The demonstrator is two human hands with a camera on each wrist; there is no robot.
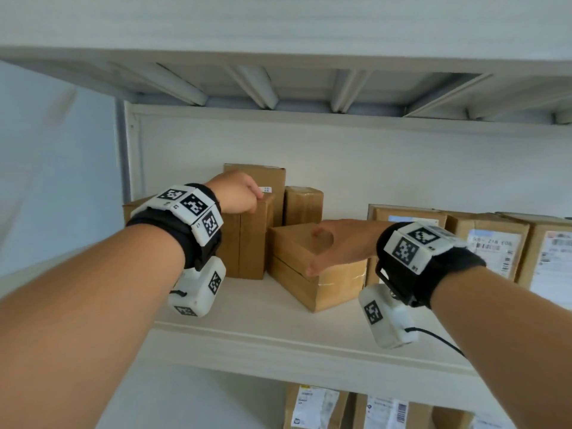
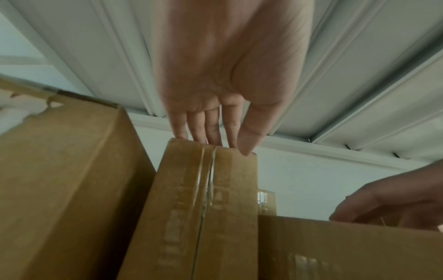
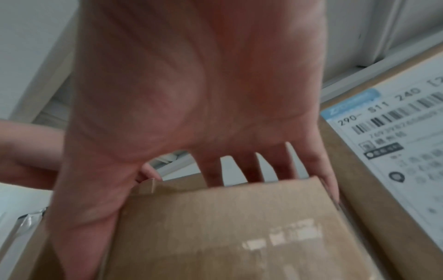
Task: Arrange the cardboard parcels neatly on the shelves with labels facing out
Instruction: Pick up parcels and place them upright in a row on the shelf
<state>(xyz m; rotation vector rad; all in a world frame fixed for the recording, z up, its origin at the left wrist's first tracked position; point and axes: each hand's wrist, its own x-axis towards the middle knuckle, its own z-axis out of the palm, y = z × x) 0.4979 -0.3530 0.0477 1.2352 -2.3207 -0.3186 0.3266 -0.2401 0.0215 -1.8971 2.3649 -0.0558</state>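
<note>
An upright plain cardboard parcel (image 1: 247,243) (image 2: 203,208) stands at the left of the white shelf (image 1: 263,323), its taped seam facing me. My left hand (image 1: 240,193) (image 2: 215,132) grips its top edge, fingers over the back and thumb at the front corner. To its right a low flat parcel (image 1: 291,243) (image 3: 227,227) (image 2: 335,250) lies skewed on the shelf. My right hand (image 1: 334,243) (image 3: 191,113) (image 2: 395,200) holds it from above, spread fingers over the far edge and thumb down the near side. Neither parcel shows a label.
Behind stand a taller box (image 1: 269,178) and a small taped box (image 1: 303,205); another box (image 1: 133,209) stands at the far left. Labelled parcels (image 1: 492,246) (image 3: 395,151) line the shelf's right. The shelf above (image 1: 278,88) hangs close overhead. More labelled parcels (image 1: 312,407) sit below.
</note>
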